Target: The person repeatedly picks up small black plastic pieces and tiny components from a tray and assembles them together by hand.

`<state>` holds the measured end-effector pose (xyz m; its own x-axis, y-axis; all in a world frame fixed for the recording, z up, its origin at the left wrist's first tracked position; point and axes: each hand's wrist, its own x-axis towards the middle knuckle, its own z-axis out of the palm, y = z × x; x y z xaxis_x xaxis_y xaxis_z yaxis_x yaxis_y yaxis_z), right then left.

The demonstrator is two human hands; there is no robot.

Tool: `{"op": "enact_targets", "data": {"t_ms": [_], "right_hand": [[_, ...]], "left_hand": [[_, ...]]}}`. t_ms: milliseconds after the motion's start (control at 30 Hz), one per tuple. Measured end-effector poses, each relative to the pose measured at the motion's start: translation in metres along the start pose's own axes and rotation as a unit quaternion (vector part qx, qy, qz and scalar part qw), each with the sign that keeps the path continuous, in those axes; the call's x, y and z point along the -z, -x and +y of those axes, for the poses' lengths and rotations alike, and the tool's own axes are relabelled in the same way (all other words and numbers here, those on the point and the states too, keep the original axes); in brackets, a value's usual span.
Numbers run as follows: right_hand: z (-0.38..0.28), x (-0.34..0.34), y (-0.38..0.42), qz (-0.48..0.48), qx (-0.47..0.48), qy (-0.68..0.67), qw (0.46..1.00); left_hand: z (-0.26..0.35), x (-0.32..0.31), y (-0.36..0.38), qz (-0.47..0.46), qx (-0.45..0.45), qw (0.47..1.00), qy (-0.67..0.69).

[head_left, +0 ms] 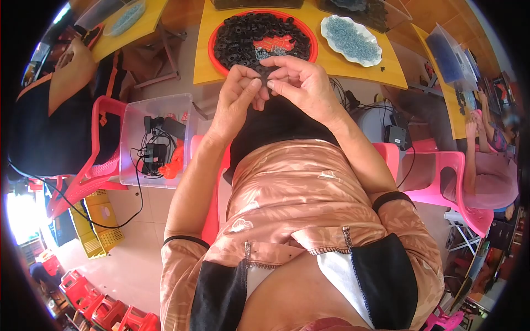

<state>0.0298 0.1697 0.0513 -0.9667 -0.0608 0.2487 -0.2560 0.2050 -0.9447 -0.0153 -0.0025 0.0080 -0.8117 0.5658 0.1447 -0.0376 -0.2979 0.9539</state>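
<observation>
My left hand (241,92) and my right hand (301,83) meet in front of the table edge, thumbs and fingertips nearly touching. Both are closed in a pinch. Between them sits something small and dark, too tiny to name. Just beyond my fingers stands a round red tray (316,48) heaped with small black parts (237,39). In the tray's middle, a patch of red base shows beside a little pile of small greyish pieces (269,52). To the right lies a white scalloped dish (379,59) full of small blue-grey pieces (350,39).
The yellow table (196,71) carries the tray and dish. At left, a clear plastic bin (128,165) holds black adapters and cables, near a pink chair (99,132) with a seated person. Another person (486,176) sits at far right. A cable (138,209) trails over the floor.
</observation>
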Motion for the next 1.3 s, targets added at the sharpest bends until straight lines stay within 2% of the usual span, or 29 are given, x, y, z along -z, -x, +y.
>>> {"op": "enact_targets", "data": {"t_ms": [200, 400, 500, 600, 700, 800, 900, 1000, 1200, 1300], "right_hand": [[0.003, 0.003, -0.001, -0.01, 0.003, -0.036, 0.999], [0.006, 0.004, 0.0, -0.006, 0.024, 0.017, 1.0], [0.012, 0.008, -0.002, -0.03, -0.009, -0.113, 0.993], [0.014, 0.007, -0.002, -0.039, -0.028, -0.057, 0.997], [0.02, 0.007, -0.001, -0.033, -0.016, -0.063, 0.997], [0.019, 0.016, -0.002, -0.07, -0.031, -0.134, 0.988], [0.016, 0.023, -0.004, -0.082, -0.089, -0.182, 0.976], [0.02, 0.022, -0.002, -0.103, -0.098, -0.181, 0.973], [0.017, 0.015, 0.001, -0.096, -0.047, -0.166, 0.98], [0.026, 0.008, -0.001, -0.084, -0.039, -0.171, 0.981]], "left_hand": [[0.001, -0.002, 0.0, 0.004, -0.012, 1.0, 0.009], [-0.007, -0.007, 0.001, 0.029, -0.041, 0.996, -0.075], [-0.01, -0.01, 0.002, 0.029, -0.064, 0.995, -0.075], [-0.012, -0.012, 0.001, 0.048, -0.075, 0.981, -0.172], [-0.014, -0.01, 0.0, 0.038, -0.07, 0.98, -0.181], [-0.006, -0.014, 0.003, 0.019, -0.015, 0.999, -0.029], [0.001, -0.016, 0.005, -0.008, 0.001, 0.998, 0.057], [0.004, -0.015, 0.006, -0.031, 0.01, 0.992, 0.121], [0.004, -0.011, 0.009, -0.063, -0.013, 0.988, 0.143], [0.001, -0.014, 0.007, -0.044, -0.02, 0.997, 0.054]]}}
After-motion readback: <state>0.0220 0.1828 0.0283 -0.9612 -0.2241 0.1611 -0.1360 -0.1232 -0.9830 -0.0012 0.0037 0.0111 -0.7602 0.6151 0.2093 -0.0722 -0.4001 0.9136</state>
